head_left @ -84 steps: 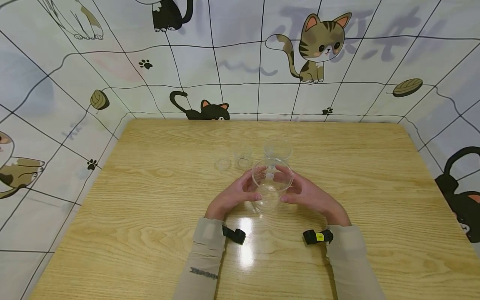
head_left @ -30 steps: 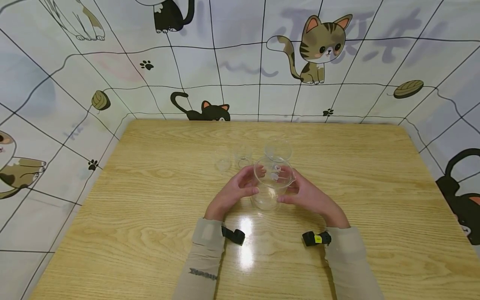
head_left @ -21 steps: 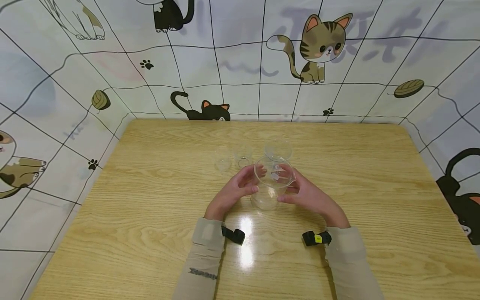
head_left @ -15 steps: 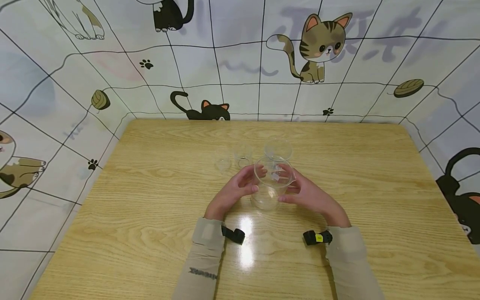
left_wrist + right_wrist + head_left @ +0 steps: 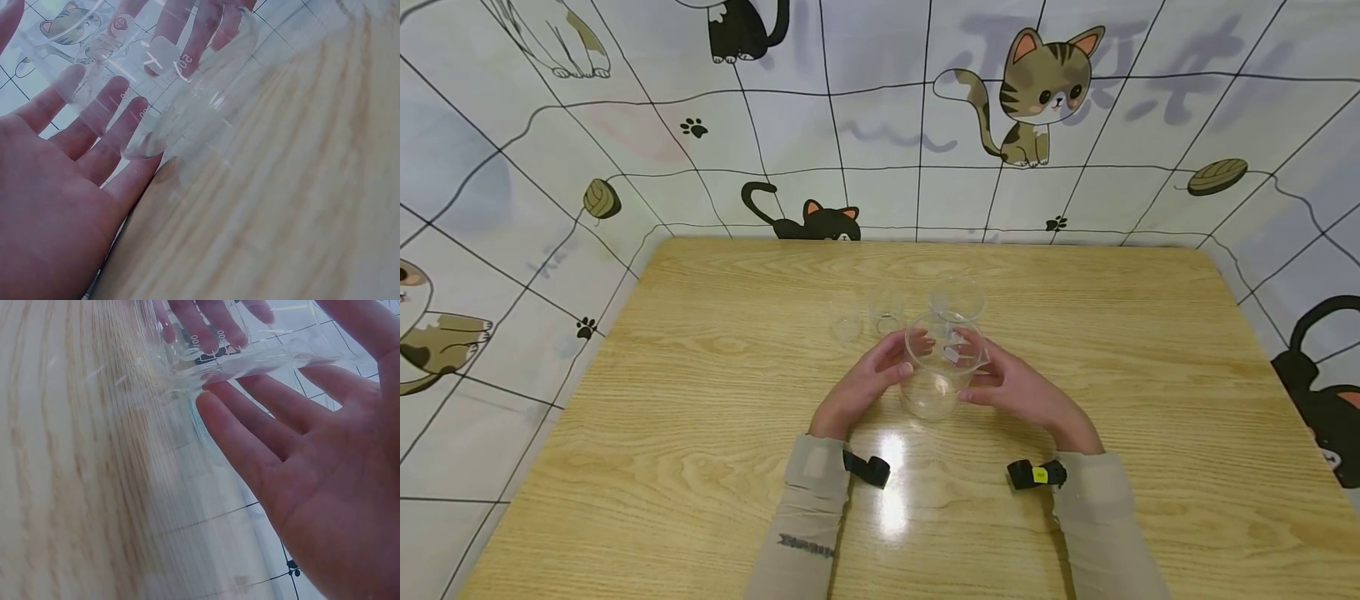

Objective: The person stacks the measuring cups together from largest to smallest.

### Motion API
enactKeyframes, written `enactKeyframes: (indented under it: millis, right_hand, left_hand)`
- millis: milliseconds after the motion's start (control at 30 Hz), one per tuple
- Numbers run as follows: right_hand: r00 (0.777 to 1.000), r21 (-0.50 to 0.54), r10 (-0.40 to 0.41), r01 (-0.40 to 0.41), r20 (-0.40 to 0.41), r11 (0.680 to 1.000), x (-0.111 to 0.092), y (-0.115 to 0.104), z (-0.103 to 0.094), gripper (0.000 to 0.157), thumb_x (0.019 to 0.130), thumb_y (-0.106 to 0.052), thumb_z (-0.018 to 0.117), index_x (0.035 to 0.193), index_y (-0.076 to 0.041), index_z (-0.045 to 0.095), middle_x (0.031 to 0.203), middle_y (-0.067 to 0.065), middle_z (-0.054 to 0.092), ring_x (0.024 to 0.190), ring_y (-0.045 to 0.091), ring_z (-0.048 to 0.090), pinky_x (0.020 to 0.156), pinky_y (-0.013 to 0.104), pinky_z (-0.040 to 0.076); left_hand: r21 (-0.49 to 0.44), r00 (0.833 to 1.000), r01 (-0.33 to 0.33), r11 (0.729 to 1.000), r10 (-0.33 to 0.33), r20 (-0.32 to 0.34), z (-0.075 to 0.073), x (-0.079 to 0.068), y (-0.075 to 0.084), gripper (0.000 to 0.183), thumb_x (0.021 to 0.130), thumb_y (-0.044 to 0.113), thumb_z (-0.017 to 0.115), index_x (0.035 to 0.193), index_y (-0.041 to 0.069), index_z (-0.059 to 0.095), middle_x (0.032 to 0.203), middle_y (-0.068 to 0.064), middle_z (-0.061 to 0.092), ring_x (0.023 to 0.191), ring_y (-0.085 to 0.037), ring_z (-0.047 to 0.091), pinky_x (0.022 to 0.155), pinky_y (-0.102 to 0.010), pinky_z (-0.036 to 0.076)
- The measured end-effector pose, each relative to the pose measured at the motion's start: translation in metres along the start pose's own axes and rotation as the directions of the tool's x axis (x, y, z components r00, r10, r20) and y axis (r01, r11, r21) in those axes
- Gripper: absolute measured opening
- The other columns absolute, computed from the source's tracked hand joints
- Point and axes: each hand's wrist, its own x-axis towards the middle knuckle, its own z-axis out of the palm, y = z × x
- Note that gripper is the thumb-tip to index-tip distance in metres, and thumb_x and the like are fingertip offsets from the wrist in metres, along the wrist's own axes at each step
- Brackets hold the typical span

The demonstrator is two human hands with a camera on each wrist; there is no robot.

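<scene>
A large clear glass beaker (image 5: 934,398) with printed markings stands near the middle of the wooden table. My left hand (image 5: 876,375) holds its left side, the thumb at the front and the fingers reaching round the back. On the opposite side my right hand (image 5: 1018,387) holds it the same way, thumb low on the wall. The beaker's spout points right, by the right hand. In the left wrist view a white patch and graduations show on the glass (image 5: 164,53). Through the beaker wall (image 5: 256,362) in the right wrist view, the left fingers are visible.
Just behind the held beaker stands another wide clear glass vessel (image 5: 957,293). To its left are two smaller clear glass vessels, one taller (image 5: 887,312) and one low (image 5: 847,327). A cat-patterned cloth (image 5: 880,125) borders the table (image 5: 700,500) at the back and sides.
Since the oldest frame the beaker has turned slightly between the hands, its spout and white patch shifting right. The left thumb has slid up a little. The other vessels have stayed put.
</scene>
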Motion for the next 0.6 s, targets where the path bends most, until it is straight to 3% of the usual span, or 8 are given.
enactKeyframes:
  millis: [133, 433, 600]
  right_hand:
    - [1.000, 0.027, 0.002, -0.003, 0.011, 1.000, 0.0003, 0.0003, 0.0002, 0.079, 0.083, -0.018, 0.068, 0.143, -0.038, 0.021, 0.141, 0.009, 0.039, 0.121, 0.032, 0.048, 0.093, 0.045, 0.045]
    - [1.000, 0.030, -0.024, 0.024, 0.011, 0.999, 0.0026, 0.0001, 0.0039, 0.079, 0.082, -0.018, 0.070, 0.145, -0.027, 0.022, 0.140, 0.009, 0.039, 0.119, 0.033, 0.048, 0.091, 0.043, 0.046]
    - [1.000, 0.013, -0.010, 0.010, 0.009, 1.000, 0.0026, -0.0023, 0.0042, 0.078, 0.082, -0.017, 0.070, 0.144, -0.027, 0.024, 0.138, 0.010, 0.041, 0.116, 0.034, 0.050, 0.088, 0.042, 0.047]
  left_hand:
    - [0.015, 1.000, 0.003, 1.000, -0.003, -0.003, -0.0002, -0.0004, 0.0002, 0.050, 0.093, 0.023, 0.054, 0.140, 0.017, 0.037, 0.140, -0.008, 0.044, 0.130, -0.016, 0.039, 0.106, -0.037, 0.032]
    - [0.069, 1.000, -0.004, 0.998, 0.005, -0.002, 0.0011, -0.0007, 0.0040, 0.048, 0.095, 0.025, 0.049, 0.140, 0.013, 0.036, 0.140, -0.015, 0.041, 0.131, -0.028, 0.036, 0.106, -0.041, 0.029]
    - [0.054, 1.000, -0.003, 0.999, 0.004, -0.012, 0.0009, -0.0003, 0.0052, 0.045, 0.094, 0.014, 0.048, 0.138, 0.013, 0.038, 0.137, -0.015, 0.044, 0.130, -0.028, 0.038, 0.106, -0.042, 0.030]
